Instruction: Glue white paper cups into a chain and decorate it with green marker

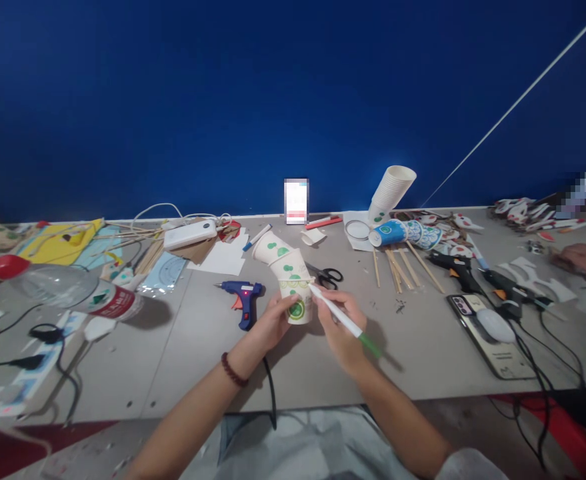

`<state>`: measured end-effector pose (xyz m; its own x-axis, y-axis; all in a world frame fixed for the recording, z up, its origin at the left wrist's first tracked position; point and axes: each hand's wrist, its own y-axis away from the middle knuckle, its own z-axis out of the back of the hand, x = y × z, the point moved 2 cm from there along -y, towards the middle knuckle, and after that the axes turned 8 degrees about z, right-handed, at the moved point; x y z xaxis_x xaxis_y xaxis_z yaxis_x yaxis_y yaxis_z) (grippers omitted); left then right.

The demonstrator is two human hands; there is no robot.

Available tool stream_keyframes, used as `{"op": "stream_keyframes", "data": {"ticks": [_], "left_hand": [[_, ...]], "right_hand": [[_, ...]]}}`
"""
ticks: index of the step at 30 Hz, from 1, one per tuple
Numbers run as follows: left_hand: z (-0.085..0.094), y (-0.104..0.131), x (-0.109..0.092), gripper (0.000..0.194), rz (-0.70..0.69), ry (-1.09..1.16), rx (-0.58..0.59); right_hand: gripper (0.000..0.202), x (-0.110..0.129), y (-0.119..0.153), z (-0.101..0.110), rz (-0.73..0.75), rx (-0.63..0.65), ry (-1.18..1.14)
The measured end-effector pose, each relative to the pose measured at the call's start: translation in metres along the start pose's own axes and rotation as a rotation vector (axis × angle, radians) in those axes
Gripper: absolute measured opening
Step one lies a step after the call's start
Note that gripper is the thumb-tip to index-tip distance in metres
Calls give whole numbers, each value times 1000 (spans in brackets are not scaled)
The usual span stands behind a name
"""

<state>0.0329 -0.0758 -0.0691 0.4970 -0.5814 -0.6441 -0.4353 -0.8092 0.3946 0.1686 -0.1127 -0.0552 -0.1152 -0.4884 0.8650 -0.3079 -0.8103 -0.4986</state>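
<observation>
My left hand (pixel 273 321) grips the lower end of a bent chain of joined paper cups (pixel 287 263), white with green prints. In my right hand (pixel 340 323) is a white marker with a green end (pixel 340 312), its tip at the side of the lowest cup near the rim. A band of green curved marks runs along that rim. To the left of the cups lies a blue glue gun (pixel 244 297) with a small red light. Black-handled scissors (pixel 329 275) lie just behind my right hand, partly hidden by the cups.
A stack of paper cups (pixel 391 193) leans at the back, beside blue-patterned cups (pixel 397 233) and several wooden sticks (pixel 401 267). A plastic bottle (pixel 73 290) and power strip (pixel 47 363) are left; a phone (pixel 493 340), black glue guns (pixel 455 270) and another person's hand (pixel 585 260) right.
</observation>
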Motion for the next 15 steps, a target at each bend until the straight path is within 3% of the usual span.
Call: {"op": "stream_keyframes", "data": {"ticks": [9, 15], "left_hand": [[-2, 0, -1, 45, -25, 1, -23], [-2, 0, 0, 44, -32, 13, -36]], "right_hand": [[8, 1, -2, 1, 73, 29, 110], [8, 4, -3, 0, 35, 18, 119]]}}
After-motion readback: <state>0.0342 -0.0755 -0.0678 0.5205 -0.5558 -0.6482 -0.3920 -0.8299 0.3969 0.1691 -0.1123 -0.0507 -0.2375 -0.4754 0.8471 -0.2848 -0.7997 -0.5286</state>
